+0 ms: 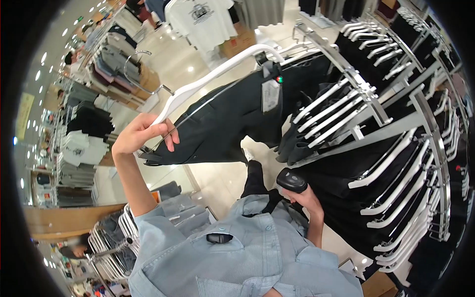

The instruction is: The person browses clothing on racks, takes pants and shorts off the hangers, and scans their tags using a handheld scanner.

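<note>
My left hand (pixel 141 133) is closed around one end of a white clothes hanger (pixel 208 76), its metal hook pointing up and to the left. From the hanger hang black trousers (pixel 213 126), stretched out in front of me. A paper tag (pixel 270 96) dangles near their far end, beside a small lit green and red spot. Lower down, my right hand (pixel 308 200) grips a black handheld barcode scanner (pixel 292 180), its head facing the trousers but apart from them. The handle is mostly hidden by my fingers.
Close on my right, a metal rack (pixel 425 119) carries dark clothes on several white hangers (pixel 396 198). Folded grey-blue clothes (pixel 185 210) lie at lower left, near another hanger rack (pixel 106 257). White printed T-shirts (pixel 200 20) hang ahead, beside a cardboard box (pixel 238 40).
</note>
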The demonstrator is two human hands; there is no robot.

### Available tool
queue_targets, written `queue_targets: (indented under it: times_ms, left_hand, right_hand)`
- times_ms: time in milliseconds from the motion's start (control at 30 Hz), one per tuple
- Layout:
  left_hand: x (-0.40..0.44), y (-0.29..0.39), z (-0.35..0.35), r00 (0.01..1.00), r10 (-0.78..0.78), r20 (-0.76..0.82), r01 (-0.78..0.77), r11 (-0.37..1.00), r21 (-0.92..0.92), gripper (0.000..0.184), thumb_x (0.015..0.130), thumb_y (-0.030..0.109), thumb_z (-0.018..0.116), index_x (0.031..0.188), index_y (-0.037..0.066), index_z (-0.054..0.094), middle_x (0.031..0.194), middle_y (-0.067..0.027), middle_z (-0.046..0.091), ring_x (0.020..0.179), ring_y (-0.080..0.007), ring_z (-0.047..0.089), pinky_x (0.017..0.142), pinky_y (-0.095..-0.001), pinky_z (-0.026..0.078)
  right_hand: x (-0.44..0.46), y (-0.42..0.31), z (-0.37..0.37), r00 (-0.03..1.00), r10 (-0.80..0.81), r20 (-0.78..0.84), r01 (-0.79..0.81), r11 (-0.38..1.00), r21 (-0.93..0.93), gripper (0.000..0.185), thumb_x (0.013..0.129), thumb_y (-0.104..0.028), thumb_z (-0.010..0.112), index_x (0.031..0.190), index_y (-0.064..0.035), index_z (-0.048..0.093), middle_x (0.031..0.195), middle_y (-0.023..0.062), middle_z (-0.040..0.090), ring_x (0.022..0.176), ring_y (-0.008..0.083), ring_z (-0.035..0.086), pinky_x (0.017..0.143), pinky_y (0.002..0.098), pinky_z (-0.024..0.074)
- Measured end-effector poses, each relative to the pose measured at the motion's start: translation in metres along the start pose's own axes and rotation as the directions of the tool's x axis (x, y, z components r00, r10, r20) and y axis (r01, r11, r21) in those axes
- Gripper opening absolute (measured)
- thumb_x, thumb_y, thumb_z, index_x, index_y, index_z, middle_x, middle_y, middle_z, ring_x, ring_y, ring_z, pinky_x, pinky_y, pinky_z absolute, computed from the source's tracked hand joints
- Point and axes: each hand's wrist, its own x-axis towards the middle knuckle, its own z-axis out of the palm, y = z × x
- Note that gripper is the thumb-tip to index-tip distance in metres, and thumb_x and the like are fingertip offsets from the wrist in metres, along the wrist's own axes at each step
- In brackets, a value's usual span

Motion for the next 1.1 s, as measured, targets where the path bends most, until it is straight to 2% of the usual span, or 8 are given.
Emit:
queue_targets:
  times_ms: [267, 600, 800, 867, 933, 1000, 1067, 1100]
  left_hand:
    - [-0.027, 0.016, 0.016, 0.998, -0.065, -0.006, 0.065, 0.998, 0.025, 0.034, 0.100, 0.026, 0.053, 0.093, -0.002, 0.070, 0.079, -0.0084, 0.071, 0.076, -0.0133, 0.063, 0.076, -0.0275, 0.046]
    - [-0.016, 0.023, 0.017, 0.996, -0.074, -0.047, 0.073, 0.997, -0.014, 0.036, 0.098, 0.029, 0.056, 0.090, -0.003, 0.070, 0.083, -0.0114, 0.071, 0.078, -0.0145, 0.066, 0.083, -0.0271, 0.046]
    - [-0.019, 0.014, 0.030, 0.944, 0.028, -0.328, 0.071, 0.956, 0.284, 0.009, 0.083, 0.008, 0.067, 0.081, -0.001, 0.070, 0.076, -0.0088, 0.070, 0.060, -0.0138, 0.062, 0.058, -0.0266, 0.047]
    - [-0.017, 0.002, 0.013, 0.843, 0.354, -0.406, 0.138, 0.587, 0.798, 0.009, 0.074, 0.006, 0.072, 0.079, -0.001, 0.069, 0.070, -0.0100, 0.063, 0.059, -0.0180, 0.060, 0.057, -0.0279, 0.045]
    - [-0.007, -0.021, 0.001, 0.603, 0.658, -0.452, 0.206, 0.419, 0.884, 0.019, 0.068, 0.010, 0.076, 0.076, 0.000, 0.063, 0.065, -0.0101, 0.051, 0.068, -0.0239, 0.060, 0.065, -0.0319, 0.048]
    - [0.006, -0.033, -0.020, 0.300, 0.935, -0.187, 0.286, 0.099, 0.953, 0.025, 0.075, 0.016, 0.076, 0.070, 0.003, 0.055, 0.069, -0.0090, 0.055, 0.076, -0.0268, 0.062, 0.084, -0.0411, 0.050]
    - [0.007, -0.051, -0.038, 0.052, 0.984, -0.169, 0.418, 0.132, 0.899, 0.033, 0.088, 0.024, 0.069, 0.067, 0.005, 0.050, 0.074, -0.0088, 0.060, 0.083, -0.0295, 0.063, 0.098, -0.0514, 0.045]
    - [0.011, -0.053, -0.041, -0.067, 0.974, -0.216, 0.430, 0.223, 0.875, 0.036, 0.100, 0.030, 0.053, 0.075, 0.004, 0.051, 0.078, -0.0112, 0.062, 0.090, -0.0309, 0.066, 0.100, -0.0520, 0.043]
  right_hand:
    - [0.023, -0.002, 0.011, 0.984, 0.163, 0.070, -0.164, 0.986, 0.012, 0.024, 0.081, -0.017, 0.081, 0.093, -0.0025, 0.066, 0.072, 0.0001, 0.063, 0.058, 0.0067, 0.055, 0.052, 0.0237, 0.0462]
    - [0.021, 0.004, 0.004, 0.993, 0.113, -0.027, -0.112, 0.993, 0.039, 0.021, 0.083, -0.014, 0.079, 0.095, -0.0030, 0.065, 0.070, -0.0008, 0.060, 0.057, 0.0066, 0.053, 0.050, 0.0251, 0.0448]
    - [0.010, -0.013, 0.003, 0.993, 0.048, -0.103, -0.039, 0.996, 0.086, 0.018, 0.082, -0.014, 0.078, 0.091, -0.0034, 0.066, 0.067, -0.0020, 0.058, 0.056, 0.0059, 0.051, 0.051, 0.0249, 0.0423]
    - [0.009, -0.014, 0.003, 0.989, 0.060, -0.136, -0.050, 0.996, 0.078, 0.017, 0.083, -0.014, 0.078, 0.088, -0.0037, 0.065, 0.065, -0.0024, 0.057, 0.055, 0.0059, 0.051, 0.051, 0.0251, 0.0411]
    - [0.009, -0.011, 0.000, 0.986, 0.075, -0.147, -0.066, 0.996, 0.064, 0.016, 0.083, -0.014, 0.078, 0.085, -0.0039, 0.065, 0.063, -0.0028, 0.056, 0.055, 0.0059, 0.050, 0.051, 0.0253, 0.0399]
    - [0.012, -0.004, -0.003, 0.986, 0.063, -0.156, -0.054, 0.997, 0.061, 0.016, 0.084, -0.014, 0.076, 0.080, -0.0038, 0.065, 0.061, -0.0033, 0.055, 0.053, 0.0060, 0.049, 0.050, 0.0258, 0.0386]
    - [0.014, 0.005, -0.005, 0.989, 0.053, -0.135, -0.044, 0.997, 0.070, 0.014, 0.085, -0.012, 0.075, 0.081, -0.0040, 0.065, 0.060, -0.0034, 0.053, 0.051, 0.0065, 0.048, 0.050, 0.0258, 0.0380]
    - [0.015, 0.004, -0.003, 0.990, 0.054, -0.127, -0.045, 0.996, 0.079, 0.012, 0.086, -0.011, 0.075, 0.083, -0.0037, 0.065, 0.060, -0.0031, 0.053, 0.051, 0.0066, 0.048, 0.050, 0.0257, 0.0381]
